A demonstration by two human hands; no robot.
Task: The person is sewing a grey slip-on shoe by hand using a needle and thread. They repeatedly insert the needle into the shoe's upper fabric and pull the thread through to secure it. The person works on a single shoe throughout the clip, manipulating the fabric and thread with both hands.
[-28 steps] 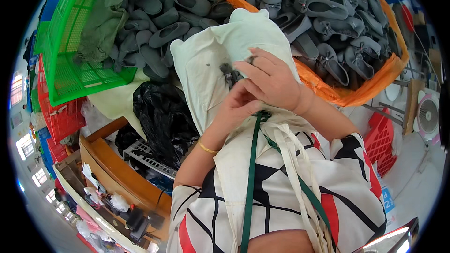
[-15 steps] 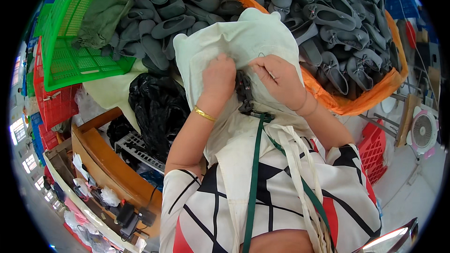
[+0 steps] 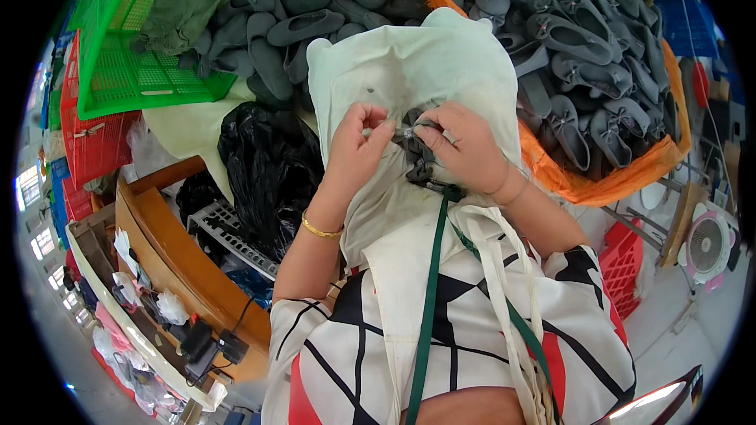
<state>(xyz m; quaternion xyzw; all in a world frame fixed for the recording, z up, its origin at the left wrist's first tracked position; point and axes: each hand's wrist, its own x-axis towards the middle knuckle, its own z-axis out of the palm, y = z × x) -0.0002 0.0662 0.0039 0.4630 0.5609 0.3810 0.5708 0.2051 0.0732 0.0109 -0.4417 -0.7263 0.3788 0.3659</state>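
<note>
Over my lap lies a pale cloth (image 3: 465,63) with a dark speck on it. A small heap of dark grey strips (image 3: 419,159) sits in its middle, below my fingers. My left hand (image 3: 354,145) is closed in a pinch, thumb against fingers, on a small pale grey piece. Facing it, my right hand (image 3: 465,145) pinches the other side, with a bit of grey at its fingertips. The piece between them is too small to name. A green strap (image 3: 429,291) runs down from the heap across my patterned clothing.
Grey slip-on shoes (image 3: 299,27) are piled ahead on the left, beside a green basket (image 3: 150,98). Grey shoes with bows (image 3: 579,35) fill an orange sack (image 3: 583,189) on the right. A black plastic bag (image 3: 264,165), wooden drawer (image 3: 181,260) and white fan (image 3: 705,244) stand around.
Both hands have come down the cloth toward me. My left hand has turned, so its thumb and fingers now show pinched on a small piece facing my right fingertips.
</note>
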